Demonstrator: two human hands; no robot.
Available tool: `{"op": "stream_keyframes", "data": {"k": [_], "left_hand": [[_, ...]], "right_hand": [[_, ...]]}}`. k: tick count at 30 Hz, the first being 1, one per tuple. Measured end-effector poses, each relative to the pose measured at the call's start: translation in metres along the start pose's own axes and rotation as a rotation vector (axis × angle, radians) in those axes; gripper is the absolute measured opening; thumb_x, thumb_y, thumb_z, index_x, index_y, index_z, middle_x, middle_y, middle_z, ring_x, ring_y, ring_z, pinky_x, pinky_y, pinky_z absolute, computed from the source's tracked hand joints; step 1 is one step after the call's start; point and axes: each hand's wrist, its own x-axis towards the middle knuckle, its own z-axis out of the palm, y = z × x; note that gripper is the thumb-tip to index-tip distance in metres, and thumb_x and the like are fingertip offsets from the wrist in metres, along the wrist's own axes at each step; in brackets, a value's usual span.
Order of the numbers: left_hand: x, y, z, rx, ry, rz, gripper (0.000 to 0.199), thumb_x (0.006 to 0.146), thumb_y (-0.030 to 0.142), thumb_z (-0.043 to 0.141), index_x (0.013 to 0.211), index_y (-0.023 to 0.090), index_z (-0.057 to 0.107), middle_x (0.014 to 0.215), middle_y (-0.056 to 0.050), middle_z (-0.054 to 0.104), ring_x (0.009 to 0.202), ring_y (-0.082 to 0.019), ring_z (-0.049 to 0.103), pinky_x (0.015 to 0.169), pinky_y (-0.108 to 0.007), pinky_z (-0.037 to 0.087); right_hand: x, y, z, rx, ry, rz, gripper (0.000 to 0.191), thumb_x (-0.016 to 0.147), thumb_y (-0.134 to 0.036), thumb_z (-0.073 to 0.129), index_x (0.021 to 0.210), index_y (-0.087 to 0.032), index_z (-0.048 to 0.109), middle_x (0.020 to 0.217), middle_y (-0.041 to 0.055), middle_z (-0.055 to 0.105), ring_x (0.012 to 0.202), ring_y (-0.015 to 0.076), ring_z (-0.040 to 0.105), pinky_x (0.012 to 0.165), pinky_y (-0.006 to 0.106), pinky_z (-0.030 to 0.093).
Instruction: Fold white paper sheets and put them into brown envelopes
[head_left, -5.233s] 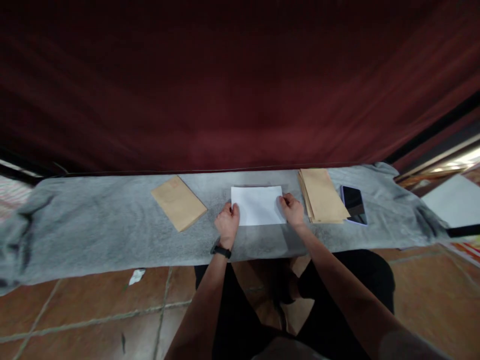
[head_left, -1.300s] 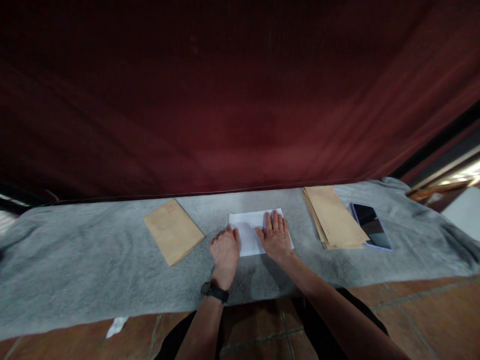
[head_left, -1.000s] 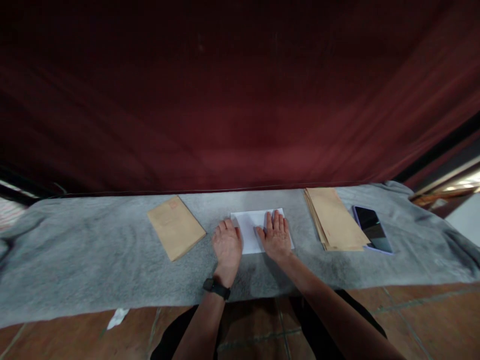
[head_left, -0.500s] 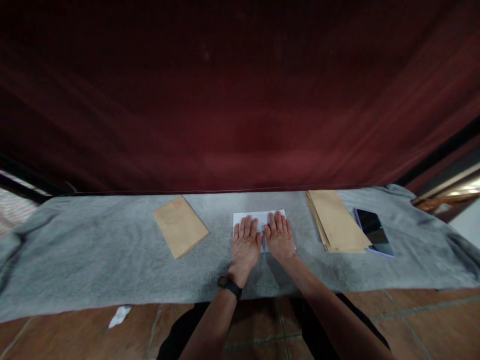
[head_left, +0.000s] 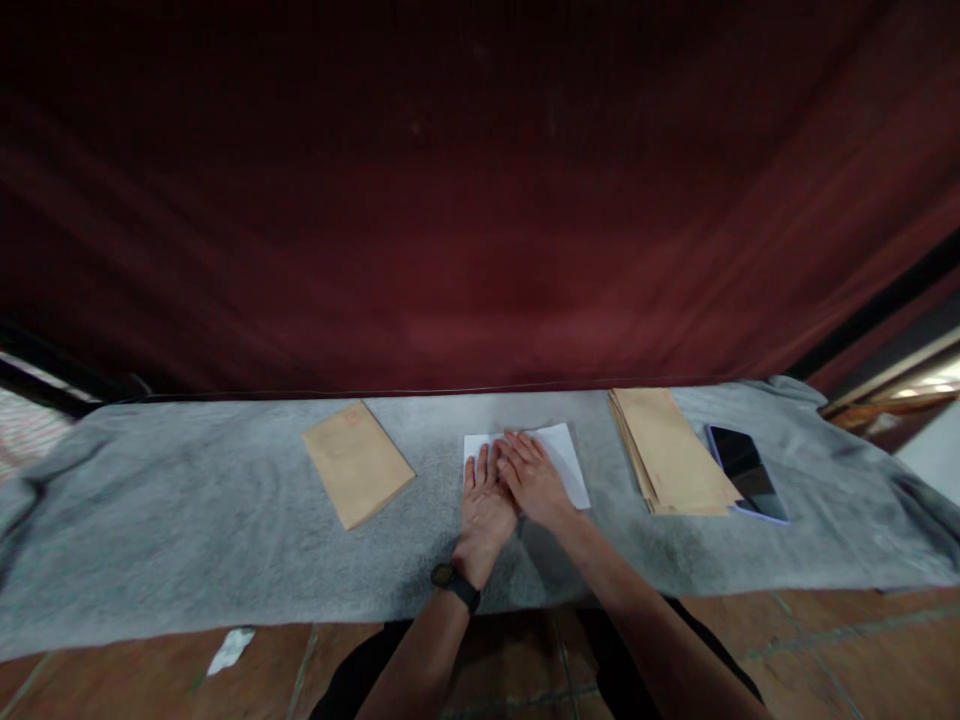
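Observation:
A sheet of white paper lies on the grey cloth in front of me, its middle covered by my hands. My left hand rests flat on the paper's left part with fingers stretched out, a dark watch on its wrist. Over its thumb side lies my right hand, also flat, with its fingertips reaching onto the left hand's fingers. Neither hand grips anything. The paper's right part shows bare beside my right hand.
To the left lies a brown envelope, perhaps several stacked. A stack of brown envelopes lies to the right, partly over a phone. The grey cloth ends at a dark red hanging. A white scrap is on the tiled floor.
My right hand has moved left from the paper's right half onto the edge of my left hand, uncovering the paper's right part. My left hand stays about where it was.

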Motion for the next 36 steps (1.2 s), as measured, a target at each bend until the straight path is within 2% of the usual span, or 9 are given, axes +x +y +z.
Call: {"op": "stream_keyframes", "data": {"k": [4, 8, 14, 18, 22, 26, 31, 33, 36], "left_hand": [[0.002, 0.0, 0.004, 0.021, -0.029, -0.005, 0.058, 0.097, 0.022, 0.042, 0.155, 0.014, 0.041, 0.161, -0.012, 0.039, 0.155, -0.029, 0.024, 0.126, -0.052, 0.022], [0.002, 0.001, 0.003, 0.016, -0.006, -0.016, 0.055, 0.1, 0.024, 0.038, 0.153, 0.013, 0.044, 0.162, -0.012, 0.036, 0.155, -0.029, 0.024, 0.126, -0.052, 0.023], [0.002, 0.002, -0.001, -0.015, 0.038, -0.043, 0.055, 0.102, 0.03, 0.035, 0.155, 0.014, 0.041, 0.163, -0.01, 0.035, 0.153, -0.028, 0.027, 0.125, -0.051, 0.025], [0.002, 0.003, -0.002, -0.012, 0.054, -0.058, 0.055, 0.103, 0.032, 0.035, 0.154, 0.013, 0.041, 0.163, -0.013, 0.035, 0.153, -0.028, 0.029, 0.125, -0.05, 0.025], [0.003, 0.001, -0.002, -0.002, 0.067, -0.134, 0.058, 0.103, 0.036, 0.034, 0.154, 0.007, 0.04, 0.16, -0.018, 0.038, 0.152, -0.028, 0.03, 0.124, -0.048, 0.026], [0.005, -0.01, -0.003, 0.017, 0.082, -0.216, 0.061, 0.104, 0.039, 0.034, 0.154, 0.005, 0.04, 0.159, -0.02, 0.038, 0.151, -0.029, 0.033, 0.124, -0.048, 0.027], [0.009, -0.019, -0.01, 0.022, 0.107, -0.34, 0.06, 0.103, 0.036, 0.036, 0.153, 0.004, 0.041, 0.159, -0.021, 0.04, 0.151, -0.033, 0.031, 0.125, -0.054, 0.022], [0.008, -0.012, -0.013, 0.019, 0.129, -0.317, 0.06, 0.102, 0.033, 0.037, 0.152, 0.0, 0.039, 0.16, -0.023, 0.037, 0.153, -0.034, 0.027, 0.126, -0.055, 0.018], [0.004, 0.011, -0.012, -0.019, 0.129, -0.111, 0.059, 0.101, 0.028, 0.037, 0.156, 0.005, 0.035, 0.164, -0.017, 0.032, 0.155, -0.028, 0.022, 0.128, -0.05, 0.016]], "right_hand": [[0.0, -0.003, 0.012, 0.029, -0.014, -0.038, 0.047, 0.108, -0.03, 0.029, 0.147, -0.019, 0.053, 0.154, 0.0083, 0.05, 0.145, 0.0186, 0.043, 0.121, 0.042, 0.034], [-0.004, 0.013, 0.011, -0.014, -0.027, -0.047, 0.047, 0.109, -0.031, 0.03, 0.15, -0.022, 0.05, 0.156, 0.0071, 0.047, 0.146, 0.0189, 0.042, 0.121, 0.042, 0.033], [-0.009, 0.043, 0.005, -0.129, -0.015, 0.047, 0.05, 0.109, -0.036, 0.03, 0.151, -0.018, 0.047, 0.158, 0.0084, 0.043, 0.147, 0.0221, 0.041, 0.122, 0.044, 0.028], [-0.014, 0.053, 0.006, -0.186, 0.035, 0.101, 0.053, 0.107, -0.039, 0.034, 0.153, -0.013, 0.044, 0.157, 0.0121, 0.044, 0.146, 0.0256, 0.042, 0.121, 0.045, 0.028], [-0.016, 0.055, 0.009, -0.209, 0.067, 0.154, 0.056, 0.107, -0.041, 0.035, 0.154, -0.013, 0.043, 0.156, 0.0133, 0.045, 0.145, 0.0268, 0.043, 0.12, 0.046, 0.029], [-0.017, 0.057, 0.008, -0.211, 0.073, 0.192, 0.056, 0.107, -0.043, 0.033, 0.153, -0.013, 0.045, 0.157, 0.0133, 0.045, 0.144, 0.0279, 0.044, 0.12, 0.047, 0.028], [-0.016, 0.058, 0.007, -0.21, 0.053, 0.216, 0.056, 0.106, -0.043, 0.032, 0.153, -0.013, 0.045, 0.158, 0.0127, 0.042, 0.144, 0.0289, 0.043, 0.12, 0.048, 0.027], [-0.016, 0.057, 0.008, -0.209, 0.052, 0.224, 0.057, 0.107, -0.043, 0.032, 0.153, -0.013, 0.044, 0.159, 0.0126, 0.041, 0.144, 0.029, 0.043, 0.12, 0.047, 0.027], [-0.016, 0.056, 0.007, -0.2, 0.056, 0.227, 0.057, 0.107, -0.043, 0.031, 0.154, -0.013, 0.043, 0.159, 0.0131, 0.041, 0.145, 0.0293, 0.042, 0.12, 0.048, 0.026]]}}
